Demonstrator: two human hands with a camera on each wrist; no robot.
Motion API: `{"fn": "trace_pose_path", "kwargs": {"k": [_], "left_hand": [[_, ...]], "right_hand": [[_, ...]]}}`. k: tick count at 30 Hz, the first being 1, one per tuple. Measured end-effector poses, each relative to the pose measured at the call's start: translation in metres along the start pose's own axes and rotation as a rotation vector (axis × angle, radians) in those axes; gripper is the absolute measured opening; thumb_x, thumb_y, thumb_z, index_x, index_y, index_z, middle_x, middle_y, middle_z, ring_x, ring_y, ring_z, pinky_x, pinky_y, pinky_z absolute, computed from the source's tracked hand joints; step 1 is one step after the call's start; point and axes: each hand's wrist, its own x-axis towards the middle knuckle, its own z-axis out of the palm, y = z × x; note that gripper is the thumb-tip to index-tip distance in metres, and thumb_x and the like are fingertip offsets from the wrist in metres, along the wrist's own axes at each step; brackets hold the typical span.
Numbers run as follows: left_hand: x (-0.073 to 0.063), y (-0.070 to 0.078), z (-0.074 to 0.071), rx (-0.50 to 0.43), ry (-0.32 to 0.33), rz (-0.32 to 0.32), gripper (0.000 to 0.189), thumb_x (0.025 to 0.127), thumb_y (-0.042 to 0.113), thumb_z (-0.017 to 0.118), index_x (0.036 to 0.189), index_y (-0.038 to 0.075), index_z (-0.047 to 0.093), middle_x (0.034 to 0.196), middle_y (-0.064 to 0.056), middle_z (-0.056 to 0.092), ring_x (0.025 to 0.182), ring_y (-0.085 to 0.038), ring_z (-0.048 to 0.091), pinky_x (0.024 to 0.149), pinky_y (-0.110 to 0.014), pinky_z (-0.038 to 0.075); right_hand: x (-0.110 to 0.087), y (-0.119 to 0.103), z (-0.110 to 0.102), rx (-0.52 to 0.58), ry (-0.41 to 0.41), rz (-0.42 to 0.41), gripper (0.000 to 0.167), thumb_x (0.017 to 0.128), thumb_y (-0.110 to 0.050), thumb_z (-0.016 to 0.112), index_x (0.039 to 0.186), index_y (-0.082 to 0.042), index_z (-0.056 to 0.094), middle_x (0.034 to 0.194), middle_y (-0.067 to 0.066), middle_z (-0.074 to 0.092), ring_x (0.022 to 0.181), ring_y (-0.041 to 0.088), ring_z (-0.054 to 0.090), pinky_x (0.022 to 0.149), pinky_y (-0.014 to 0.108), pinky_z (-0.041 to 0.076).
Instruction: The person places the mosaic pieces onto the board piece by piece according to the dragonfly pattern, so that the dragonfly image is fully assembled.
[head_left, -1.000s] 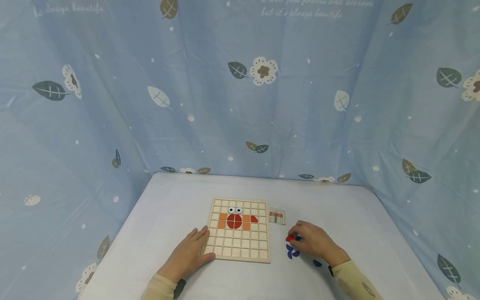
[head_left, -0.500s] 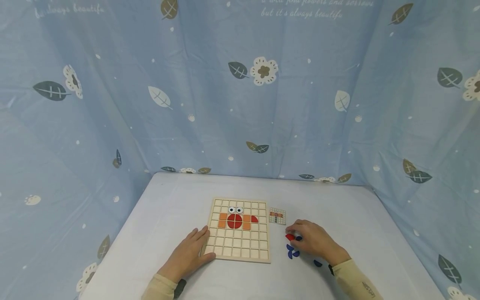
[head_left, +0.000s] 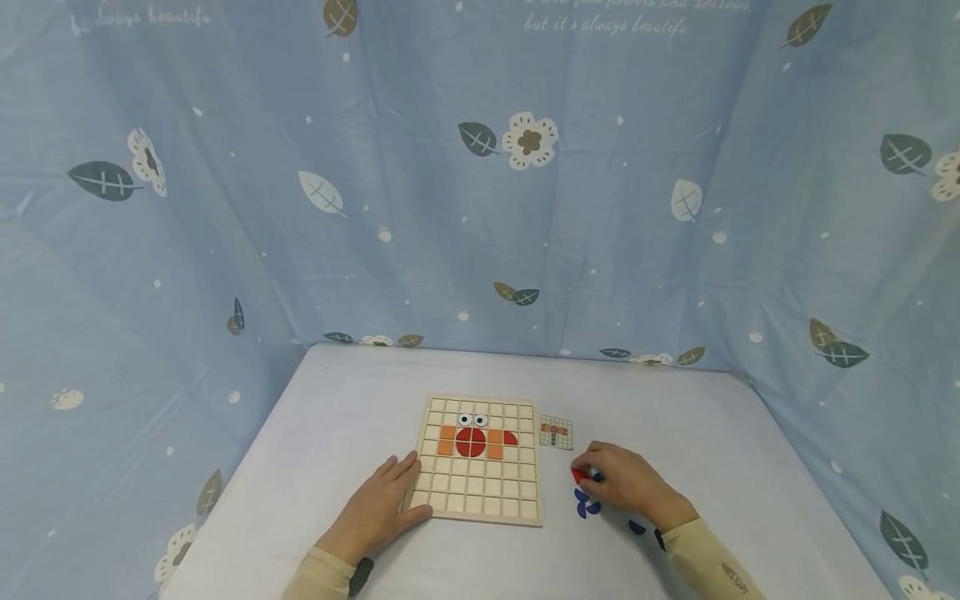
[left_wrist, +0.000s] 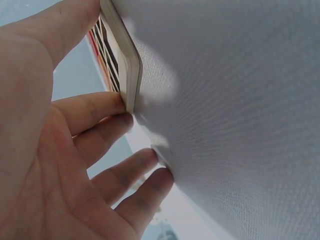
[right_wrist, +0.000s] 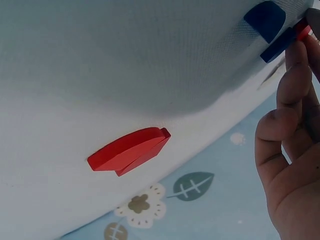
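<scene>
A square wooden grid board (head_left: 476,507) lies on the table, bearing orange squares (head_left: 446,442), a red disc of quarter pieces (head_left: 471,442), one red quarter (head_left: 511,438) and two eye tiles (head_left: 472,420). My left hand (head_left: 378,508) rests at the board's left edge and near corner, fingers extended; in the left wrist view its fingertips touch the rim (left_wrist: 131,82). To the right of the board, my right hand (head_left: 626,479) pinches a red quarter-circle piece (head_left: 579,475) between thumb and fingers. Blue pieces (head_left: 582,505) lie just below it, with one dark blue piece (right_wrist: 279,45) at the fingertips.
A small pattern card (head_left: 556,432) lies beside the board's upper right edge. One blue piece (head_left: 637,527) sits apart near the right wrist. Another red piece (right_wrist: 130,150) is on the table in the right wrist view. A patterned blue curtain (head_left: 480,208) hangs behind and around the table.
My right hand has shifted slightly left since a second ago, and the red quarter-circle piece has turned a little in its fingers. The left hand and the board stay where they were.
</scene>
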Motion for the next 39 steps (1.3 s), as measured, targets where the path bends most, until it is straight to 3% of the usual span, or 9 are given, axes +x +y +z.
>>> {"fn": "trace_pose_path", "kwargs": {"k": [6, 13, 22, 30, 39], "left_hand": [[0.0, 0.0, 0.0, 0.005, 0.001, 0.003, 0.079, 0.09, 0.051, 0.072, 0.144, -0.004, 0.053, 0.154, -0.017, 0.046, 0.14, -0.046, 0.041, 0.115, -0.056, 0.037], [0.0, 0.0, 0.0, 0.0, -0.002, 0.001, 0.078, 0.09, 0.048, 0.073, 0.144, -0.005, 0.052, 0.154, -0.018, 0.045, 0.14, -0.046, 0.04, 0.116, -0.056, 0.036], [0.0, 0.0, 0.0, 0.0, -0.006, -0.003, 0.079, 0.09, 0.05, 0.073, 0.144, -0.004, 0.052, 0.155, -0.017, 0.045, 0.141, -0.046, 0.04, 0.116, -0.056, 0.036], [0.001, -0.002, 0.002, 0.011, -0.01, -0.009, 0.08, 0.09, 0.052, 0.071, 0.145, -0.003, 0.051, 0.156, -0.016, 0.044, 0.141, -0.044, 0.04, 0.117, -0.054, 0.035], [0.0, 0.001, -0.001, -0.001, -0.021, -0.009, 0.08, 0.09, 0.051, 0.072, 0.145, -0.004, 0.051, 0.155, -0.017, 0.044, 0.141, -0.045, 0.04, 0.117, -0.055, 0.036]], "right_hand": [[0.002, 0.0, 0.002, -0.022, -0.002, 0.038, 0.022, 0.085, -0.026, 0.083, 0.106, -0.019, 0.079, 0.094, -0.015, 0.061, 0.079, 0.003, 0.054, 0.07, 0.027, 0.055], [0.005, -0.004, 0.003, -0.03, 0.061, 0.011, 0.024, 0.085, -0.028, 0.084, 0.107, -0.019, 0.079, 0.094, -0.015, 0.063, 0.08, 0.002, 0.056, 0.07, 0.027, 0.056], [0.017, -0.02, 0.001, -0.025, 0.146, -0.064, 0.025, 0.086, -0.029, 0.083, 0.109, -0.022, 0.077, 0.096, -0.013, 0.065, 0.079, 0.006, 0.059, 0.069, 0.025, 0.056], [0.03, -0.036, 0.0, 0.003, 0.194, -0.091, 0.028, 0.087, -0.029, 0.083, 0.112, -0.022, 0.076, 0.103, -0.009, 0.067, 0.092, 0.012, 0.065, 0.081, 0.034, 0.06], [0.048, -0.06, 0.005, 0.014, 0.241, -0.104, 0.028, 0.086, -0.032, 0.083, 0.111, -0.02, 0.077, 0.096, -0.011, 0.066, 0.084, 0.007, 0.061, 0.073, 0.028, 0.059]]}}
